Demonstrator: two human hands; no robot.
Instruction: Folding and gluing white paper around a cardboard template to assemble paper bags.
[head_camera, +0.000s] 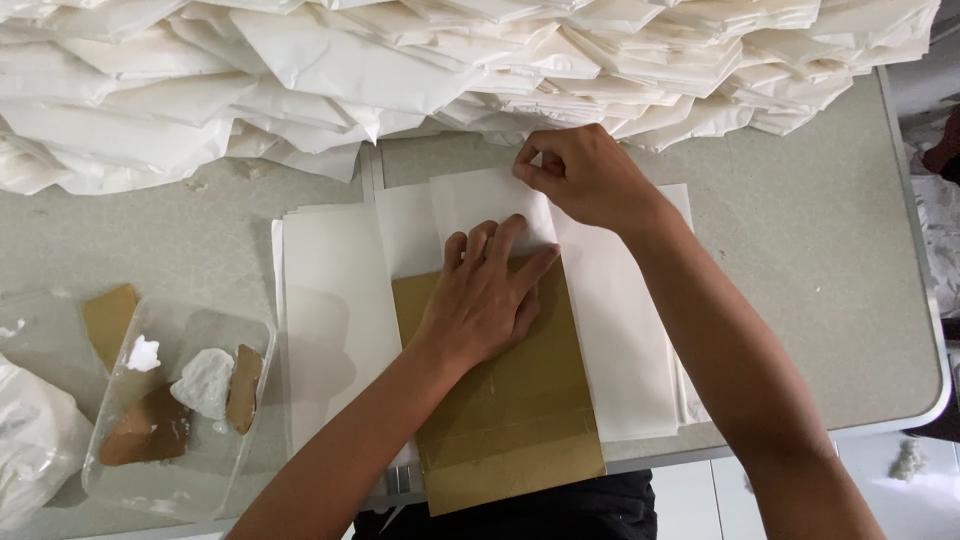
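Observation:
My left hand (487, 295) lies flat, fingers spread, on a brown cardboard sheet (520, 410) that rests on a stack of white paper sheets (335, 300). My right hand (585, 175) pinches the top edge of a white paper flap (480, 200) folded over the far end of the cardboard. The cardboard reaches past the table's near edge.
A big heap of folded white paper bags (400, 70) fills the far side of the grey table (820, 260). A clear plastic tray (180, 410) with cardboard scraps and white paste stands at left, beside a plastic bag (30, 440).

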